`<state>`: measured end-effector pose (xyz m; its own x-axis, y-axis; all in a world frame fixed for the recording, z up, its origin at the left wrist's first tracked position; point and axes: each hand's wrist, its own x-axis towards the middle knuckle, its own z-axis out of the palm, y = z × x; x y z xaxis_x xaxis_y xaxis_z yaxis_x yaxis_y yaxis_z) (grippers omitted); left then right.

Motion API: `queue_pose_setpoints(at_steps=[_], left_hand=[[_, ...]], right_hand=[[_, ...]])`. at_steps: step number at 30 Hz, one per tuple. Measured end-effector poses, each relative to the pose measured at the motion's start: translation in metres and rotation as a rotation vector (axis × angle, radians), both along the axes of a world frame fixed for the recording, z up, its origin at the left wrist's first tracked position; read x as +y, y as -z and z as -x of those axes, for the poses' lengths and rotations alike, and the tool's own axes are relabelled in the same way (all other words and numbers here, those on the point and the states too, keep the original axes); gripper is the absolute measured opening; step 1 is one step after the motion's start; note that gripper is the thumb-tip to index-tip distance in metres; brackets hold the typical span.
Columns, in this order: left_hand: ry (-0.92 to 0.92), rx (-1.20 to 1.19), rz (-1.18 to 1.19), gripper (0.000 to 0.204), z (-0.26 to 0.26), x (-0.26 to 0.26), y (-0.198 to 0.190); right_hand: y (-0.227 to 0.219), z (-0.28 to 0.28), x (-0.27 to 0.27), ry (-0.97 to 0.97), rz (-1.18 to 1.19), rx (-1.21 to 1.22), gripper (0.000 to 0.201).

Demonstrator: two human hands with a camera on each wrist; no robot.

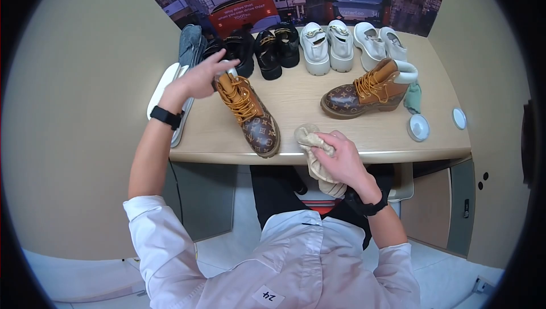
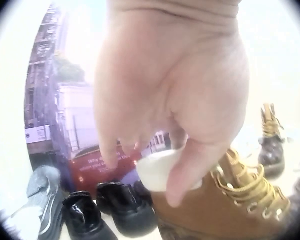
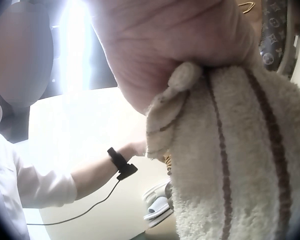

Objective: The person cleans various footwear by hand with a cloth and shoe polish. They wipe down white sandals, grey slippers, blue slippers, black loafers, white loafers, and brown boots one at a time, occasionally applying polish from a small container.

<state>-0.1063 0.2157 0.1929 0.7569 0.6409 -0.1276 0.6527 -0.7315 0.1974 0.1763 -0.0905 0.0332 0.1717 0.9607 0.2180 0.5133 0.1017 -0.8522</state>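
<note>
My left hand is at the collar of a brown lace-up boot, its fingers spread. In the left wrist view the thumb overlaps the boot's pale padded collar. The boot stands with its toe toward the table's front edge. My right hand grips a cream towel with brown stripes, bunched at the front edge, its lower end hanging over. A small round dish sits right behind the towel. The matching boot stands to the right, its toe pointing left.
Along the back stand black shoes, white loafers and white shoes. Grey shoes and a white slipper-like item are at the left. Right lie a green cloth, a round dish and a lid.
</note>
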Motion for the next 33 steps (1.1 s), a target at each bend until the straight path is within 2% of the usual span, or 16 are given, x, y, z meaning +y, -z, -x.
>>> queue_pose_setpoints(at_steps=[3,7,8,11,12,15,19,24,26,33], left_hand=[[0.174,0.060,-0.233,0.062,-0.011,-0.007,0.005],[0.131,0.197,-0.182,0.050,-0.014,-0.018,-0.017],[0.159,0.071,-0.237,0.047,-0.006,-0.021,-0.014],[-0.101,0.120,-0.086,0.051,-0.003,-0.049,-0.028],[-0.104,0.002,-0.078,0.058,0.003,-0.055,-0.021],[-0.255,0.088,-0.157,0.062,0.008,-0.070,-0.012],[-0.243,-0.081,-0.285,0.064,0.015,-0.094,0.007],[-0.241,-0.025,-0.426,0.054,0.005,-0.114,0.008],[-0.287,-0.018,-0.425,0.055,0.002,-0.117,0.010],[-0.389,0.111,-0.367,0.067,-0.007,-0.124,0.016]], right_hand=[[0.007,-0.006,-0.006,0.032,-0.006,0.018,0.041],[0.010,-0.016,-0.019,0.069,-0.002,0.032,0.042],[0.011,-0.019,-0.021,0.075,-0.013,0.047,0.042],[0.010,-0.026,-0.028,0.094,0.052,0.106,0.043],[0.012,-0.028,-0.029,0.096,0.042,0.104,0.043],[0.022,-0.029,-0.031,0.103,0.011,0.097,0.043],[0.026,-0.029,-0.033,0.099,0.019,0.096,0.043],[0.023,-0.026,-0.037,0.158,0.081,0.211,0.043],[0.011,-0.026,-0.041,0.183,0.139,0.173,0.043],[0.020,-0.024,-0.042,0.162,0.138,0.230,0.044]])
